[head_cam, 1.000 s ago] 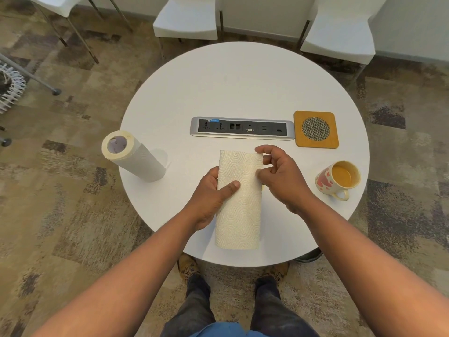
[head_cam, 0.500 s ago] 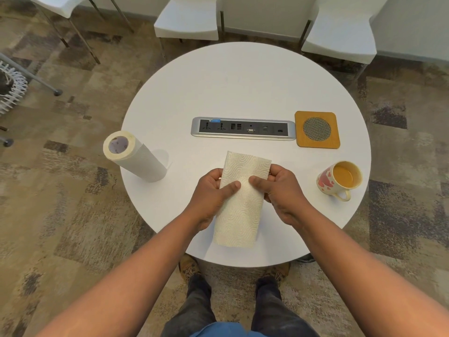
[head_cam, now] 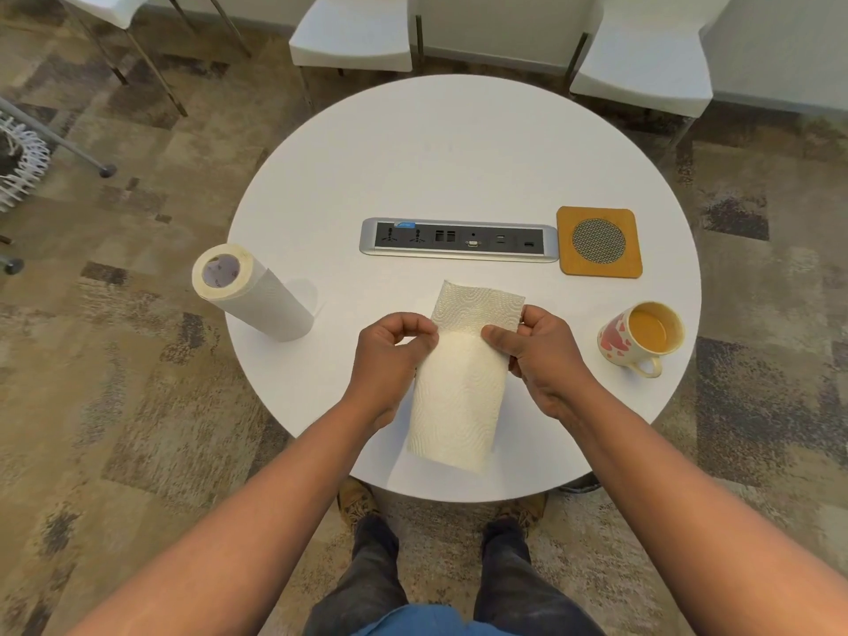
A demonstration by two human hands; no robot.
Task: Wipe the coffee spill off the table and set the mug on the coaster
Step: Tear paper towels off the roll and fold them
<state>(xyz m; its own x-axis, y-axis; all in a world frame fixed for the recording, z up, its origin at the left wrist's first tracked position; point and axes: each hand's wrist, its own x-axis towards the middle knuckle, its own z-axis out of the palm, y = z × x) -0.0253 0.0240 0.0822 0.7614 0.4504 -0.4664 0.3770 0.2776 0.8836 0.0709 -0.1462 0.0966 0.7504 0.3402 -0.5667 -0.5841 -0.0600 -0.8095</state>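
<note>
A patterned carpet [head_cam: 137, 360] in browns and greys covers the floor of the room, and three white chairs stand at the far side along a pale wall, the middle chair [head_cam: 351, 34] and the right chair [head_cam: 642, 52] drawn close to the far edge of the round white surface [head_cam: 459, 153]. The surface itself looks clean where it is bare; no coffee spill can be made out on it. A silver power strip [head_cam: 459, 239] with dark sockets is set into its centre. A paper towel roll [head_cam: 250, 293] stands at the left edge, leaning in the wide-angle view. A folded paper towel sheet [head_cam: 459, 392] is held over the near edge, its far end folded over, its near end hanging toward the person. The left hand [head_cam: 394, 355] pinches the sheet's left side, its grip closed on the paper, and the right hand [head_cam: 541, 355] pinches the right side, thumb on top, grip likewise closed on it. An orange square coaster [head_cam: 599, 241] with a round mesh centre lies just beside the right end of the strip. The mug [head_cam: 640, 337], cream with red hearts and coffee inside, stands near the right edge, apart from the coaster, handle pointing toward the near edge.
</note>
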